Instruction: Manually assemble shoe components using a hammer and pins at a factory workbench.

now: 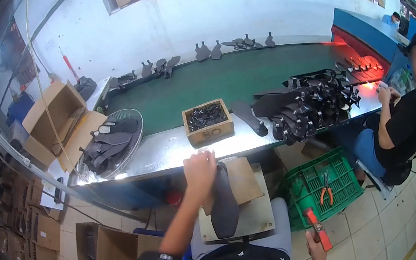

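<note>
I see the left hand [200, 172] curled at the far end of the sole [224, 209] (its hold, I can't tell); the right hand [313, 247] grips a red tool [319, 230].

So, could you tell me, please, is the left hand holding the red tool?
No, the red tool is in the right hand.

The left hand [201, 170] reaches forward, fingers bent; the right hand [313, 246] curls low.
</note>
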`<action>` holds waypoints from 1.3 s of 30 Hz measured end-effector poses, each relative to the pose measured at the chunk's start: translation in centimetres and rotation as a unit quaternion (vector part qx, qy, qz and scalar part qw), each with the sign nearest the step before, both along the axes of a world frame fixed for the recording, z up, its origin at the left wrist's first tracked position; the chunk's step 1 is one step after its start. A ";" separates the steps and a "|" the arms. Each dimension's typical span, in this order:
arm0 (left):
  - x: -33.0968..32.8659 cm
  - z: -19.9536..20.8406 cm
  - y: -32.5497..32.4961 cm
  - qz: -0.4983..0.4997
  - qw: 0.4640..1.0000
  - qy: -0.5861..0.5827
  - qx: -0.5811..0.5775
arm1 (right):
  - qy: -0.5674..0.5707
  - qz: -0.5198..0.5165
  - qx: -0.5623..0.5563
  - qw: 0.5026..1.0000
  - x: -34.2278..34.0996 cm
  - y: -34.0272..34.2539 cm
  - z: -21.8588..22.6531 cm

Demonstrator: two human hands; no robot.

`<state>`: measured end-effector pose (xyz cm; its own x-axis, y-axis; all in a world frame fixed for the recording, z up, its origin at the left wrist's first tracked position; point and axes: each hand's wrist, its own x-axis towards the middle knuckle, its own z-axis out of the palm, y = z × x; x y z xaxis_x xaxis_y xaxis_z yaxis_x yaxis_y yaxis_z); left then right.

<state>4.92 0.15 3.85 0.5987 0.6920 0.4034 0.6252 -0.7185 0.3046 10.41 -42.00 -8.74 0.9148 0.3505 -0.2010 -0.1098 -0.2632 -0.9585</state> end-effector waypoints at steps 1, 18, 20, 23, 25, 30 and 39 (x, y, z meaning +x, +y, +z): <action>2.3 0.1 3.3 -0.018 0.996 -0.080 0.038 | -0.011 0.014 -0.017 1.000 0.4 -0.3 -1.8; 4.9 4.1 7.8 -0.180 0.933 -0.272 -0.153 | 0.047 0.007 0.106 0.993 -0.4 5.2 0.0; 2.2 6.6 1.6 -0.261 0.870 -0.376 -0.184 | 0.052 0.043 0.165 0.984 0.3 6.4 3.2; -2.0 9.0 -4.8 -0.318 0.856 -0.397 -0.092 | 0.015 0.103 0.257 0.961 1.1 9.0 9.1; -4.0 9.3 -7.5 -0.338 0.840 -0.422 -0.037 | -0.035 0.148 0.310 0.938 1.2 11.3 12.6; -7.4 9.9 -11.2 -0.372 0.816 -0.432 -0.097 | -0.042 0.228 0.355 0.906 -0.6 15.4 18.8; -7.9 4.3 -6.8 -0.375 0.873 -0.295 -0.100 | -0.056 0.249 0.293 0.921 -0.8 20.1 17.6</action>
<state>-3.00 -6.68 8.10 0.6428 0.2867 0.7104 -0.3061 -0.7540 0.5812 9.61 -21.92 8.88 0.6143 0.7511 0.2420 -0.0066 0.3116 -0.9502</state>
